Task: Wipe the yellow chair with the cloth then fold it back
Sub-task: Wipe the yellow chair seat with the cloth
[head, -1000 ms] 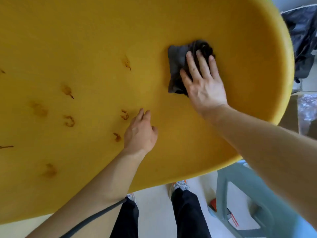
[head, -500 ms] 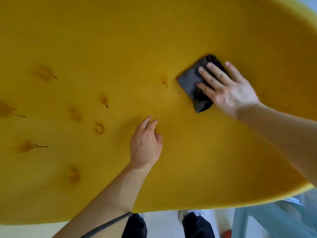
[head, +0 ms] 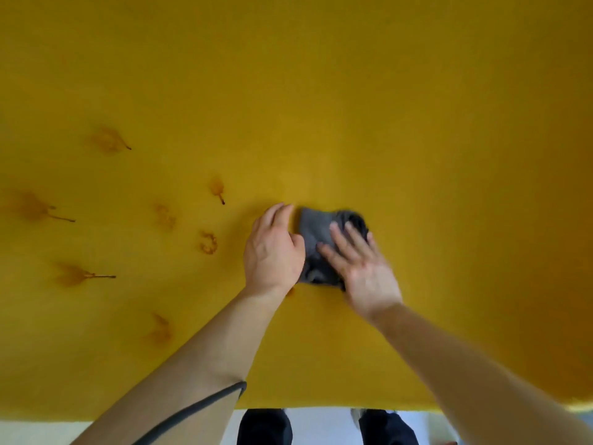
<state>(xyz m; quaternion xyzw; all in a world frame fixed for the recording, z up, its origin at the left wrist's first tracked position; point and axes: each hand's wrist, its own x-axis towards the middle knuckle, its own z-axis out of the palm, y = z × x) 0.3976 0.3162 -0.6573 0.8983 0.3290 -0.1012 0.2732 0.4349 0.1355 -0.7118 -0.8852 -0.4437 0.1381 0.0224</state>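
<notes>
The yellow chair [head: 417, 130] fills nearly the whole head view with its broad padded surface. A small dark grey cloth [head: 316, 231] lies bunched on it near the middle. My right hand [head: 361, 268] lies flat on the cloth with its fingers spread, pressing it down. My left hand [head: 272, 248] rests on the chair right beside it, its thumb side against the cloth's left edge. Whether the left hand pinches the cloth is hidden.
Several brownish marks [head: 109, 141] dot the left half of the yellow surface. A pale floor [head: 321, 425] and my dark trouser legs [head: 264, 427] show below the chair's near edge. A thin dark cable [head: 192, 409] crosses my left forearm.
My right hand has slid the cloth left and toward me, up against my left hand. The view has tilted, so the chair's right edge and the green stool are out of sight.
</notes>
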